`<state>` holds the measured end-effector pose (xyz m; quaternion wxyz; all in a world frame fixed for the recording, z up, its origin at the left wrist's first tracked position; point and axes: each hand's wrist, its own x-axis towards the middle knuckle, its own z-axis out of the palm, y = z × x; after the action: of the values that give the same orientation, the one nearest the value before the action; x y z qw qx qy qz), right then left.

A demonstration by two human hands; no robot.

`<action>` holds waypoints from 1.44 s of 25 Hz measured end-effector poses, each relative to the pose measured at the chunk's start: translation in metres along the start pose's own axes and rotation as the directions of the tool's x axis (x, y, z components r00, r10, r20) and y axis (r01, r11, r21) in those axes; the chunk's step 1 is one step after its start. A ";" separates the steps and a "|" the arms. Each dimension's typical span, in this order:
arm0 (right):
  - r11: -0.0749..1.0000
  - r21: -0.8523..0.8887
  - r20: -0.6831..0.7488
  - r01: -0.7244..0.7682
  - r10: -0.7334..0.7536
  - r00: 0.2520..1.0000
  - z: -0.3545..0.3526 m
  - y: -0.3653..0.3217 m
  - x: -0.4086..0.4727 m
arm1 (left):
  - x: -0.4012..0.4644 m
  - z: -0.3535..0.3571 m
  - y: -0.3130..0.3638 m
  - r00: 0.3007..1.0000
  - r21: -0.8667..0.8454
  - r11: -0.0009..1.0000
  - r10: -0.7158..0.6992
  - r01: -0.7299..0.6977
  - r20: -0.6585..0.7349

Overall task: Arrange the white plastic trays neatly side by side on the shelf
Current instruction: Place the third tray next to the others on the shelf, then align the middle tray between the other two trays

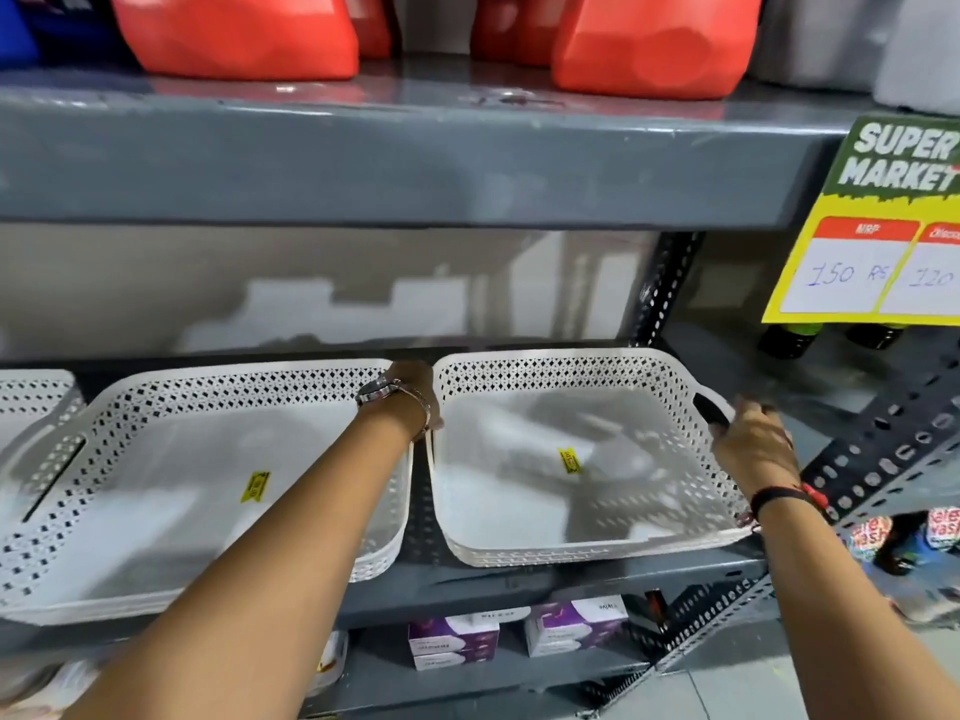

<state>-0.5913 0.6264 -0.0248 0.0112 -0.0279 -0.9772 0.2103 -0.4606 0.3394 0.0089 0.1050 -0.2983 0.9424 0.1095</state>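
Three white perforated plastic trays stand on the grey shelf (519,579). The right tray (524,517) has a yellow sticker inside. My left hand (413,394) reaches down into the gap between it and the middle tray (156,511), gripping the right tray's left handle side; the fingers are hidden. My right hand (753,444) is at the right tray's right handle slot, fingers curled by the rim. The left tray (31,402) shows only partly at the frame's left edge.
A perforated steel upright (665,293) rises behind the right tray. A yellow price sign (878,226) hangs at the right. Red containers (234,33) fill the shelf above, small purple boxes (457,641) the one below.
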 end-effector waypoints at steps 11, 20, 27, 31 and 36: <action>0.887 0.459 0.627 0.046 -0.360 0.690 0.095 -0.181 -0.135 | -0.049 -0.005 -0.244 0.801 -0.297 0.851 -0.515 0.434 -0.306; 0.950 0.167 0.317 0.263 -0.304 0.899 0.119 -0.210 -0.168 | -0.041 0.022 -0.340 0.884 -0.490 0.809 -0.445 0.326 -0.146; 0.939 0.051 0.169 0.339 -0.343 0.924 0.135 -0.219 -0.174 | -0.033 0.033 -0.339 0.860 -0.365 0.889 -0.397 0.275 -0.321; 0.925 0.010 0.128 0.381 -0.379 0.917 0.142 -0.229 -0.162 | -0.018 0.031 -0.345 0.861 -0.358 0.894 -0.391 0.270 -0.326; 0.918 0.038 0.166 0.396 -0.396 0.903 0.149 -0.251 -0.133 | 0.009 0.020 -0.341 0.883 -0.334 0.914 -0.340 0.230 -0.323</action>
<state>-0.4764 0.3294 -0.0586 -0.0300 0.1892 -0.9594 0.2071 -0.2660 0.0680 -0.0615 -0.1058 -0.4623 0.8641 0.1684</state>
